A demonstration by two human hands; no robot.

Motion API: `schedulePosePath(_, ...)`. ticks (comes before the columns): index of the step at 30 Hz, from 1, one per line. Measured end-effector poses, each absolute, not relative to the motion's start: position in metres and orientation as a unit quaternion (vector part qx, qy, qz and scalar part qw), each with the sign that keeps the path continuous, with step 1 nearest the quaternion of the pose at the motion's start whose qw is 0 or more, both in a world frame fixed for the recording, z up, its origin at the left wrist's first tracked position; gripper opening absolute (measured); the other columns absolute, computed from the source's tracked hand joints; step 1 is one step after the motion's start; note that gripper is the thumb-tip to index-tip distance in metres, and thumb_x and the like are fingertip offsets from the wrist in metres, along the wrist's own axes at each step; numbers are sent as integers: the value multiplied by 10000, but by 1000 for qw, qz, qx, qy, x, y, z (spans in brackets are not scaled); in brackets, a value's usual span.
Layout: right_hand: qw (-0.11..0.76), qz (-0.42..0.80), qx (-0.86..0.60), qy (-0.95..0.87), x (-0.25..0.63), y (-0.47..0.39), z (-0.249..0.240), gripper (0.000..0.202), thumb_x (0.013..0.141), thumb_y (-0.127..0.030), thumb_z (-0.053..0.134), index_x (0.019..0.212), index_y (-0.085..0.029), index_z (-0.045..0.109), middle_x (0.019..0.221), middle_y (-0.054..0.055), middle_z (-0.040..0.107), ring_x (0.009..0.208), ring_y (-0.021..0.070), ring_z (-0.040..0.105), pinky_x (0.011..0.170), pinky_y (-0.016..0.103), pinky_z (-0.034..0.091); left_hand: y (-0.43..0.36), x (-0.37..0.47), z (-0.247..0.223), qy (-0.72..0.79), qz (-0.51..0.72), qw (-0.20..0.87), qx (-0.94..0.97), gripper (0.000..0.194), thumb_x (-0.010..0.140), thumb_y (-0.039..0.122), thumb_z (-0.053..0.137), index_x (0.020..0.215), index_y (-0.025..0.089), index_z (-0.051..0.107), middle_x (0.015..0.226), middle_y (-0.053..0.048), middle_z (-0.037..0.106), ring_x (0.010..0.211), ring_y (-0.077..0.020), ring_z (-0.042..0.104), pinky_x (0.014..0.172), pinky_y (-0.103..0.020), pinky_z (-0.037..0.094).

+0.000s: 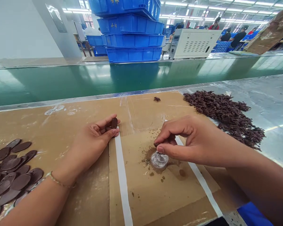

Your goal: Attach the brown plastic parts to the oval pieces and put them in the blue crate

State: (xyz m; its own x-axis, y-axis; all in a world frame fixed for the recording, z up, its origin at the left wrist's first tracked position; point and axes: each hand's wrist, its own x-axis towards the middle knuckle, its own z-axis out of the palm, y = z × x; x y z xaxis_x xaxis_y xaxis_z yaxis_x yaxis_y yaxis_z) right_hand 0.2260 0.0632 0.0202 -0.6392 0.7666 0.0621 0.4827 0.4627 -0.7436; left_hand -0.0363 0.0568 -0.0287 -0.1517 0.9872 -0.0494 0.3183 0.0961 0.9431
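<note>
Between the fingers and thumb of my left hand [101, 130] is a small dark brown oval piece [114, 123], held upright above the cardboard. My right hand [184, 138] pinches a small dark brown part [156, 144] between thumb and forefinger, directly over a little round clear dish [159, 160]. Whitish material fills the dish, and brown stains and spots surround it on the cardboard sheet [153, 194]. The fingers cover most of the pinched part, so its exact kind is hidden.
A pile of flat brown oval pieces [16, 175] lies at the left. At the right is a heap of small dark brown parts [221, 113], with a small cluster [157, 99] apart from it. Beyond the green conveyor belt [85, 81] stand stacked blue crates [134, 53] and a white machine [194, 44].
</note>
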Motion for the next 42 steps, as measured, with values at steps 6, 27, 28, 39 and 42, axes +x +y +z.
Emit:
schedulePosePath(6,203,362,-381,-826,228,63,21,106,827,-256,672,824,-191,756,770,21,774,684,164,713,598,254,521,57,-37,-28,626,431,396,515,548,761,360,811,1285,292,666,1216,-18,743,1140,-229,674,1064,-374,510)
schedulePosePath(27,184,357,-410,-819,227,64,21,98,775,-266,675,755,-201,744,617,3,692,568,147,623,504,251,453,55,-31,-24,630,437,405,498,521,776,255,772,1285,237,665,1202,-27,747,1112,-206,688,1040,-328,521)
schedulePosePath(28,181,361,-411,-817,227,64,21,99,778,-272,676,762,-203,746,620,2,693,569,147,624,505,252,454,55,-31,-23,631,435,406,498,522,776,261,775,1285,238,665,1194,-27,750,1120,-207,685,1049,-332,514)
schedulePosePath(39,198,386,-414,-800,227,62,20,105,775,-268,681,759,-191,750,671,32,719,595,162,639,484,247,455,54,-30,-20,642,432,406,486,512,762,250,787,1263,238,682,1114,-35,773,1058,-222,704,1014,-360,530)
schedulePosePath(42,271,409,-428,-759,229,65,19,101,785,-286,714,764,-191,743,686,29,715,594,144,622,495,235,455,51,-28,-16,630,446,419,478,541,735,278,823,1257,244,683,1039,-28,787,999,-225,717,972,-361,554)
